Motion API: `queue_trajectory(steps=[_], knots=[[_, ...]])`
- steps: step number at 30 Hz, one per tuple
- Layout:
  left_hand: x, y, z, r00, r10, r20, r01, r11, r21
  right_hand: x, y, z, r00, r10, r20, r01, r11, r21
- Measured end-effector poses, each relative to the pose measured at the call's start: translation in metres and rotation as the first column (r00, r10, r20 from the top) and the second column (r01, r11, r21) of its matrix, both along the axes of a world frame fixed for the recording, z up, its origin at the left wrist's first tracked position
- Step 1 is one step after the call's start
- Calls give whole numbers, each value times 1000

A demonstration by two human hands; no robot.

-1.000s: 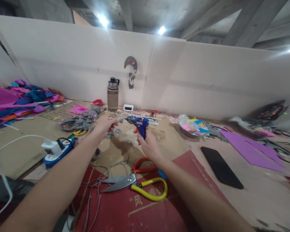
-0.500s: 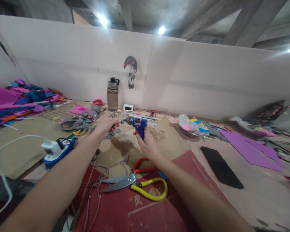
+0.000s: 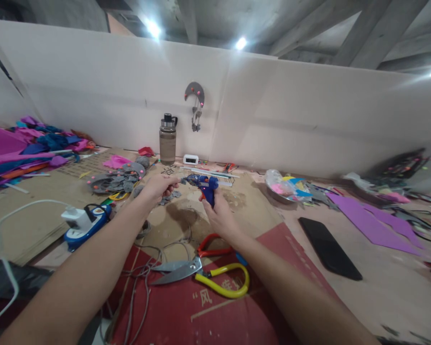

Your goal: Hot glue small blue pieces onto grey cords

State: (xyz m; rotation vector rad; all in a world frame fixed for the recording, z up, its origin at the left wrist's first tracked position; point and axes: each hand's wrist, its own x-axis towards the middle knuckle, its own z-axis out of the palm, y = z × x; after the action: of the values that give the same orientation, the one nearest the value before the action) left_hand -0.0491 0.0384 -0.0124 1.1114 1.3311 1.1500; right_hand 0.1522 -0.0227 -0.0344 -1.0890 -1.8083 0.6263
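My right hand (image 3: pixel 221 214) is wrapped round the handle of a blue hot glue gun (image 3: pixel 209 188), its nozzle pointing left. Just left of the nozzle, my left hand (image 3: pixel 161 187) is closed in a pinch on a small grey felt piece (image 3: pixel 183 181), mostly hidden by the fingers. Whether nozzle and piece touch, I cannot tell. More grey felt pieces (image 3: pixel 172 195) lie on the cardboard (image 3: pixel 244 211) beneath the hands. Nearer me, scissors (image 3: pixel 187 268) with one red and one yellow handle rest on red card, beside loose grey cord (image 3: pixel 131 297).
A water bottle (image 3: pixel 167 143) and a small white clock (image 3: pixel 190 159) stand by the white partition, where a grey moon ornament (image 3: pixel 195 93) hangs. At left are a blue power strip (image 3: pixel 88 230) and coloured felt (image 3: pixel 7 143). A phone (image 3: pixel 328 247) and a metal bowl (image 3: pixel 282 191) lie right.
Almost nothing differs. Both hands and the glue gun stay in nearly the same place, with only a very slight shift of the view.
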Motion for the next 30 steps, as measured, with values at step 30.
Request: queue_trajectory(steps=[30], knots=[[2,-4,3,999,22,33,-22,1000,18,-1,0,-1,999,-35,37,34,999,41]])
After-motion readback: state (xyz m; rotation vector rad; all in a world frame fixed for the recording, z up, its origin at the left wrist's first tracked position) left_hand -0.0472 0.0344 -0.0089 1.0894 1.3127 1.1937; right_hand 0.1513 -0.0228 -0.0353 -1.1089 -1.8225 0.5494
